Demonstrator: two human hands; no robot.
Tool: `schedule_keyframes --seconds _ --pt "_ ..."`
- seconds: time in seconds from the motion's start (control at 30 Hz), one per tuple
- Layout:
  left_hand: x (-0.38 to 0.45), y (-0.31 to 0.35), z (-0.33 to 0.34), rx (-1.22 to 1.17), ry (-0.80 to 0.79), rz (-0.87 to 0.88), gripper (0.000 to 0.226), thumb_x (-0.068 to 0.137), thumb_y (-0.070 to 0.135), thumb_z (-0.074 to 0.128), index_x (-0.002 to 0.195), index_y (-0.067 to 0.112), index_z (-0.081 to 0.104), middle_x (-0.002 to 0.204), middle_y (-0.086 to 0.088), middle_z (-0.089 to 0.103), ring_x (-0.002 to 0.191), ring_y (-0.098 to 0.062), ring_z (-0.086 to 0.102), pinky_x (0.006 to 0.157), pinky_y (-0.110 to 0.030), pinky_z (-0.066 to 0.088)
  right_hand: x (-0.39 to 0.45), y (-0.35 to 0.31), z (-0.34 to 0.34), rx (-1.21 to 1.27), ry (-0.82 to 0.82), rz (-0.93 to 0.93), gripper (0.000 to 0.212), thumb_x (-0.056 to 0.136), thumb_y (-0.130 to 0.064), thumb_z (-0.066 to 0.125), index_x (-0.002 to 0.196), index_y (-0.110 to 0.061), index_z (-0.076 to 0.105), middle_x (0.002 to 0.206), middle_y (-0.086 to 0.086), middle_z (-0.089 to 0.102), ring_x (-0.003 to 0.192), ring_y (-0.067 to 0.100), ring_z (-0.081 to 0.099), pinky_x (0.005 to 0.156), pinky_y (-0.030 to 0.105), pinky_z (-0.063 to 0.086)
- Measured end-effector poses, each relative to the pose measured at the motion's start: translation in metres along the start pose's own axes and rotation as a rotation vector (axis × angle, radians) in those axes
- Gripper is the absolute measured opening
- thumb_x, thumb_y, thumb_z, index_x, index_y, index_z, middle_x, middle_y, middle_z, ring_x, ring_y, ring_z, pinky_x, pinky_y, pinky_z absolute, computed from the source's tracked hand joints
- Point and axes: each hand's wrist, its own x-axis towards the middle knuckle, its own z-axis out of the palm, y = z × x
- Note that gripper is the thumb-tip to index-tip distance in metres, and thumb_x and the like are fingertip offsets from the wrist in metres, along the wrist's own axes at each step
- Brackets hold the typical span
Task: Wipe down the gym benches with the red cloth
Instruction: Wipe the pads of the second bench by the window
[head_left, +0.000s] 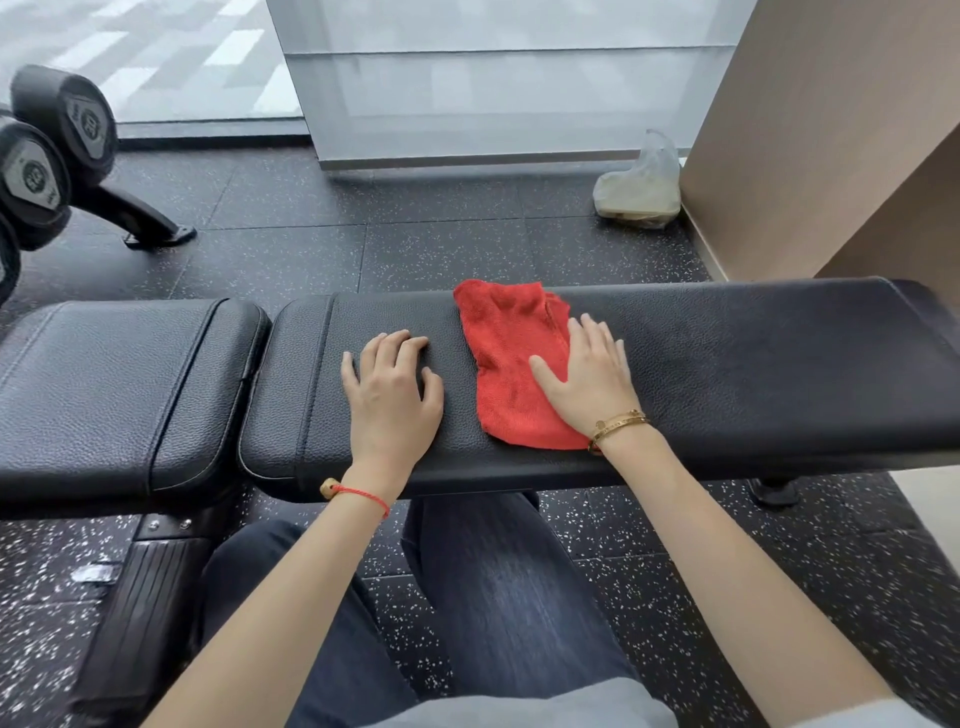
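A black padded gym bench (753, 364) runs across the view, with a separate seat pad (104, 395) on its left. The red cloth (506, 364) lies spread on the long pad near the middle. My right hand (587, 379) lies flat on the cloth's right part, fingers straight and spread. My left hand (392, 389) rests on the bare pad just left of the cloth, its fingers bent at the tips and holding nothing.
Dumbbells on a rack (47, 156) stand at the far left. A plastic bag (641, 187) sits on the speckled rubber floor by the brown wall (831, 130). A glass panel (493, 78) is behind the bench. My legs are under the bench's near edge.
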Motion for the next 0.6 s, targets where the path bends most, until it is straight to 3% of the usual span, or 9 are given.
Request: schedule_keyframes --seconds 0.17,0.33,0.47,0.6 --pt "0.000 0.000 -0.001 0.003 0.002 0.001 0.038 0.090 0.025 0.052 0.128 0.019 0.058 0.137 0.000 0.054 0.135 -0.023 0.042 0.118 -0.053 0.020 0.001 -0.002 0.004 0.074 0.051 -0.021 0.069 0.092 -0.048 0.050 0.142 -0.002 0.035 0.154 0.013 0.027 0.147 0.028 0.014 0.122 0.043 0.005" --pt "0.000 0.001 0.001 -0.004 0.005 -0.004 0.038 0.090 0.024 0.053 0.128 0.018 0.058 0.137 -0.001 0.055 0.134 -0.024 0.042 0.119 -0.054 0.019 0.000 -0.009 0.003 0.179 0.144 -0.123 0.039 0.090 -0.030 0.060 0.118 -0.004 0.052 0.130 0.010 0.051 0.130 0.026 0.041 0.117 0.041 0.021" --pt "0.000 0.001 0.000 -0.003 -0.001 -0.006 0.039 0.091 0.024 0.052 0.128 0.018 0.058 0.138 0.000 0.054 0.135 -0.023 0.042 0.119 -0.054 0.019 -0.004 -0.013 0.001 0.207 0.189 -0.179 0.025 0.090 -0.023 0.059 0.108 -0.006 0.053 0.108 0.009 0.059 0.106 0.027 0.053 0.094 0.035 0.040" --pt "-0.001 0.001 -0.001 -0.007 -0.009 -0.006 0.039 0.091 0.024 0.052 0.129 0.018 0.058 0.138 0.000 0.054 0.136 -0.023 0.041 0.119 -0.054 0.019 -0.008 -0.021 -0.005 0.279 0.228 -0.210 0.024 0.092 -0.025 0.056 0.108 -0.010 0.046 0.081 0.007 0.059 0.082 0.036 0.061 0.066 0.033 0.039"
